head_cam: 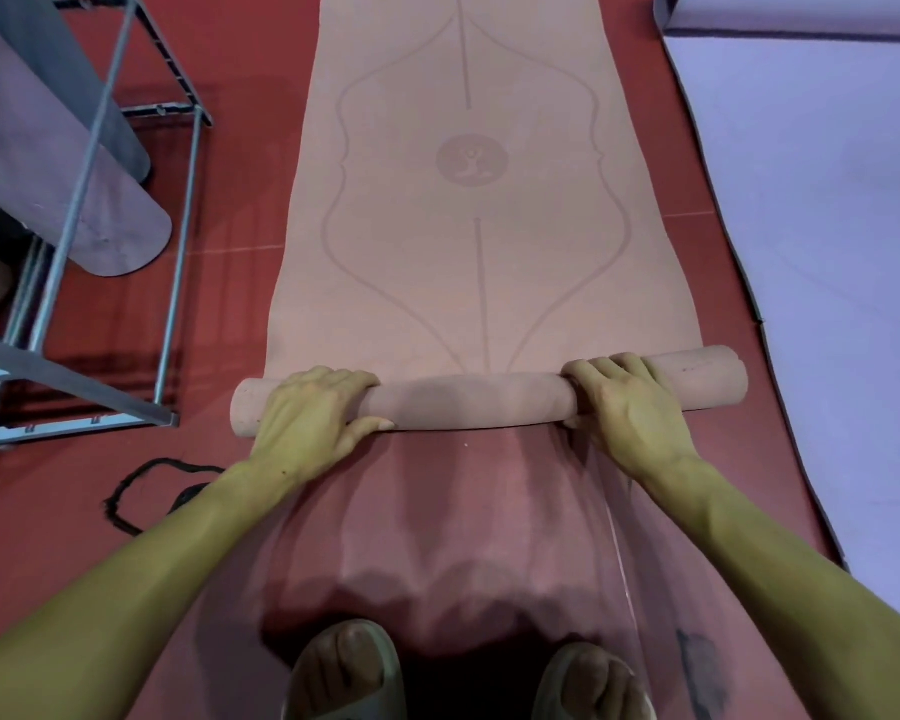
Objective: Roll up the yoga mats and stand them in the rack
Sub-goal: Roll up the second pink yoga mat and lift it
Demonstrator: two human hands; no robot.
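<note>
A pink yoga mat [468, 241] with a printed line pattern lies lengthwise on the red floor, its near end wound into a roll [479, 402]. My left hand [313, 413] grips the roll near its left end, fingers curled over the top and thumb at the front. My right hand [630, 402] grips it near the right end in the same way. A metal rack [178, 210] stands at the left with two rolled grey mats [74, 200] leaning in it.
A lavender mat [822, 226] lies flat on the right, its far end partly rolled. A black cord loop [146, 491] lies on the floor at the left. My two feet in sandals [344, 672] stand behind the roll.
</note>
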